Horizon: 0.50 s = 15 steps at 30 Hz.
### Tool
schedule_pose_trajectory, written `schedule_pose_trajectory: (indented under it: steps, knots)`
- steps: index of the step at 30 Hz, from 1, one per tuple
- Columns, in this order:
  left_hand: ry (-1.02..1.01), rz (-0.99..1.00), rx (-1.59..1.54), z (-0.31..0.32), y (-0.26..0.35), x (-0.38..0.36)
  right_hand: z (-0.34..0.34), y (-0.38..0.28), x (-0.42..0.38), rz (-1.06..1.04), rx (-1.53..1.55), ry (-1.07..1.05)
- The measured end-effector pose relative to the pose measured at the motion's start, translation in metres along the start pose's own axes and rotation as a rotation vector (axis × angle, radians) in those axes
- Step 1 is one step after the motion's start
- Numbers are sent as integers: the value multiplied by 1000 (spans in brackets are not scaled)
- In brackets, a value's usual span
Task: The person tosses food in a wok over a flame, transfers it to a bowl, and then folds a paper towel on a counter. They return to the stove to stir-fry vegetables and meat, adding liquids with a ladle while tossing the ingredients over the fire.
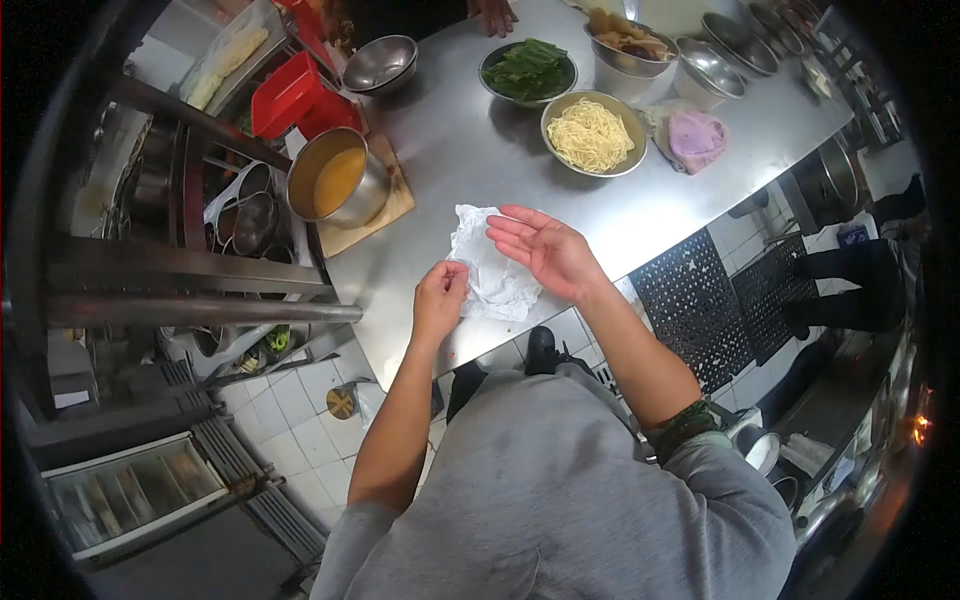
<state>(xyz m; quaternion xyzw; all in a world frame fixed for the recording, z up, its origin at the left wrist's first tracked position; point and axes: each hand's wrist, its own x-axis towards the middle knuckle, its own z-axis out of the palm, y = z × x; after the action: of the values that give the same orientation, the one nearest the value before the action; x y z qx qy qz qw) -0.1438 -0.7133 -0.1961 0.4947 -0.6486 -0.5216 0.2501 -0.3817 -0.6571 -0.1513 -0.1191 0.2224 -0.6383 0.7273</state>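
A crumpled white cloth or paper (490, 275) lies near the front edge of the steel table (440, 130). At its left edge my left hand (439, 300) has its fingers curled together; whether they pinch the white sheet is too small to make out. My right hand (545, 252) is over the sheet's upper right side, palm turned up and fingers stretched out, holding nothing. Beyond the hands stand a bowl of pale noodles (590, 135) and a bowl of cut green leaves (527, 70).
At the left, a pot of orange liquid (340, 180) stands on a wooden board (392, 205), near a red container (285, 95) and an empty metal bowl (380, 65). A purple bundle (697, 138) lies right of the noodles. Another person's hand (494, 15) rests at the far edge.
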Motion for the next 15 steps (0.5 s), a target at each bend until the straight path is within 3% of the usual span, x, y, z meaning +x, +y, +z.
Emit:
schedule_pose_trajectory:
  steps: [9,15]
  knots:
    - [10,7,-44,1,1,-2,-1,-4,-8,-23,95,-136]
    - [44,62,-16,3,-3,-2,-1,-3,-11,-14,44,-6]
